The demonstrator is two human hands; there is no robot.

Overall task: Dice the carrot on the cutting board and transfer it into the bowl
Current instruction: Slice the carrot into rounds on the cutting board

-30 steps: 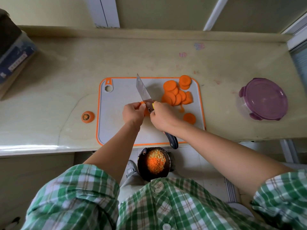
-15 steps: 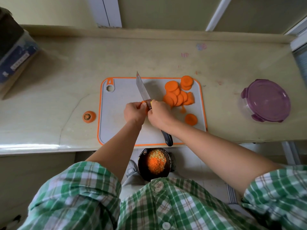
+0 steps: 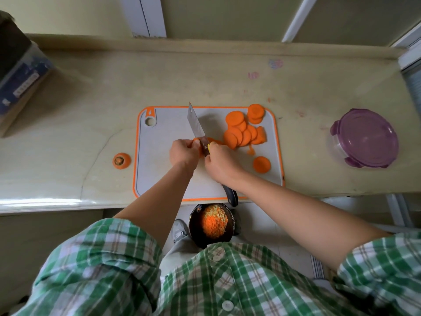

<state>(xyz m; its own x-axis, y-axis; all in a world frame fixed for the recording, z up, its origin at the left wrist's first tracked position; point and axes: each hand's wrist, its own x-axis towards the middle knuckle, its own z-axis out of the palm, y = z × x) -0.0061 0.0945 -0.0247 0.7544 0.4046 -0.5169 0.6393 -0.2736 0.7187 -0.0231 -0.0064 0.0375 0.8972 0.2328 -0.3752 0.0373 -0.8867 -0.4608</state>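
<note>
On the grey, orange-rimmed cutting board (image 3: 159, 174) my left hand (image 3: 183, 152) pinches a small piece of carrot (image 3: 197, 140) at the board's middle. My right hand (image 3: 219, 163) grips a knife (image 3: 196, 128) close to the blade, whose edge rests against that piece; the dark handle end sticks out over the counter's front edge. A pile of round carrot slices (image 3: 245, 131) lies on the board's right half, with one single slice (image 3: 262, 164) nearer me. A dark bowl (image 3: 211, 224) holding diced orange and yellow bits sits below the counter edge, by my lap.
A carrot top (image 3: 121, 160) lies on the counter left of the board. A container with a purple lid (image 3: 366, 137) stands at the right. A box (image 3: 20, 80) sits at the far left. The counter ends in a raised back ledge.
Both hands and the knife stayed at the board's middle with only slight shifts; the knife handle slid a little toward the board. The slices have not moved.
</note>
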